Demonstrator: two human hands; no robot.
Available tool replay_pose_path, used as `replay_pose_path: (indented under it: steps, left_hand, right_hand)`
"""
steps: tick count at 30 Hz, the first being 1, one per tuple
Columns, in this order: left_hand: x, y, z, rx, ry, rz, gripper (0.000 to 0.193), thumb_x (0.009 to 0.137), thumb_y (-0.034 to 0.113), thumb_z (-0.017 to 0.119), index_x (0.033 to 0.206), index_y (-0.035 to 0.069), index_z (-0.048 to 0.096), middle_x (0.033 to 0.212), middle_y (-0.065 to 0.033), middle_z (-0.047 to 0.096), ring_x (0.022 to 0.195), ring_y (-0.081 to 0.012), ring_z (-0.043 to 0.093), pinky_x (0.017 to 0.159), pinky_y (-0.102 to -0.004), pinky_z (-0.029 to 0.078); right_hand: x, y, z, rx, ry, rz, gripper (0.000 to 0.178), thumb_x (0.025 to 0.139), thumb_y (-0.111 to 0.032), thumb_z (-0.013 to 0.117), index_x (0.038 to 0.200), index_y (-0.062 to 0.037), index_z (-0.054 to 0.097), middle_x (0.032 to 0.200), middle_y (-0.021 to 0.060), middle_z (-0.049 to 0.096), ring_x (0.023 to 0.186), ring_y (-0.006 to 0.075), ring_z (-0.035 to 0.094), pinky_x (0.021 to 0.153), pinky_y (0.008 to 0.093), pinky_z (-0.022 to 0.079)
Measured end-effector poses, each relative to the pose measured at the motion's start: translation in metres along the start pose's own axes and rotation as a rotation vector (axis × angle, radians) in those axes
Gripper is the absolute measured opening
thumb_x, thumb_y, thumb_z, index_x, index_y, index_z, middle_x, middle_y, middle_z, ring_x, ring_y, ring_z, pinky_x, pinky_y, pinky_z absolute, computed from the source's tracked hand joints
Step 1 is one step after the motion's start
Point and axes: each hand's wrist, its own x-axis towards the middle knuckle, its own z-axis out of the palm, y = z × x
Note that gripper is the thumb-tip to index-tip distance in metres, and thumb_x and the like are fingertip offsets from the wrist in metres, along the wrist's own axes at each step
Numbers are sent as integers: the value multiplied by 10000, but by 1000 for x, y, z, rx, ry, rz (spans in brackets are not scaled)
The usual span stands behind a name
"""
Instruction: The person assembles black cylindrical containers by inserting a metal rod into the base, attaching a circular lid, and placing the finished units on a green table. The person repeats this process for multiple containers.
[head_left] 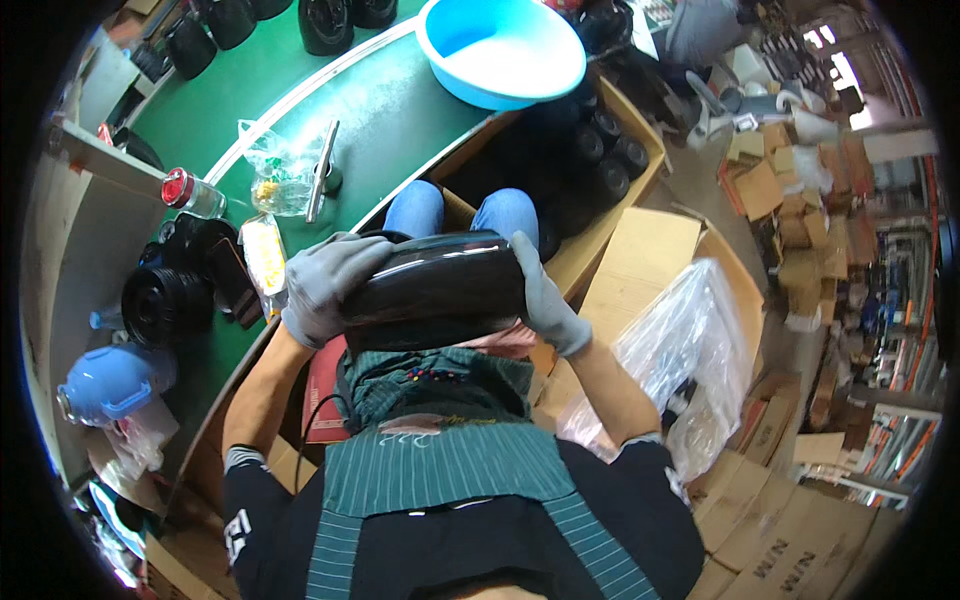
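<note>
Over my lap I hold a large glossy black plastic shell (435,292), rounded and lying sideways. My left hand (332,284), in a grey glove, is wrapped over its left end. The right hand (546,298), gloved the same way, presses against its right end with the fingers pointing up along the edge. The shell's underside and both thumbs are hidden. Beyond the left hand, on the green bench (385,115), lie a yellow-and-white packet (264,262), a clear plastic bag (283,185) and a metal rod-like tool (322,172).
A light blue basin (500,50) sits at the bench edge, beside an open carton (640,150) of black round parts. Another carton (640,260) with clear plastic film (680,350) is at my right. A red-lidded jar (195,193) and blue jug (115,383) are to the left.
</note>
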Motion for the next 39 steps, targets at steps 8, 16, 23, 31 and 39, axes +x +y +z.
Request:
replay_pose_path:
  steps: [8, 16, 23, 31, 39]
  left_hand:
    - [-116, -77, 96, -1682, 162, -968, 286, 1062, 104, 647, 1335, 24, 677, 1236, -77, 733, 1071, -200, 722, 934, -379, 631]
    - [-30, 0, 61, -555, 228, -564, 489, 785, 123, 900, 1234, -9, 759, 1086, -152, 796, 1002, -224, 775, 907, -351, 601]
    - [-50, 20, 113, -266, 115, -263, 865, 731, 87, 847, 1530, 30, 519, 1422, -206, 631, 1325, -417, 614, 1121, -499, 495]
    - [-27, -139, 82, 632, -73, -913, 782, 934, 400, 773, 1562, 38, 479, 1229, -214, 673, 1132, -404, 667, 953, -509, 551]
    - [30, -103, 47, 532, -240, -940, 579, 1060, 330, 664, 1605, 206, 514, 1215, -226, 765, 1011, -430, 764, 843, -509, 602]
  right_hand:
    - [1, -27, 10, -763, -145, -1103, 1108, 1013, -804, 435, 1753, -47, 105, 1792, 307, 60, 1657, 465, 158, 1322, 493, 207]
    - [7, -1, -11, -99, -106, -488, 713, 1183, -466, 397, 1736, -50, 228, 1768, 114, 310, 1639, 212, 251, 1340, 361, 141]
    - [43, -44, -62, -24, -225, -241, 898, 960, -499, 805, 1636, -20, 460, 1565, 113, 580, 1430, 234, 560, 1233, 375, 410]
    - [72, 26, -25, -739, -264, -347, 1062, 757, -339, 921, 1668, -113, 424, 1642, 181, 523, 1487, 352, 530, 1265, 425, 385]
    - [55, 42, -24, -516, -197, -380, 1318, 691, -219, 966, 1739, -57, 185, 1664, 218, 465, 1561, 338, 435, 1300, 416, 315]
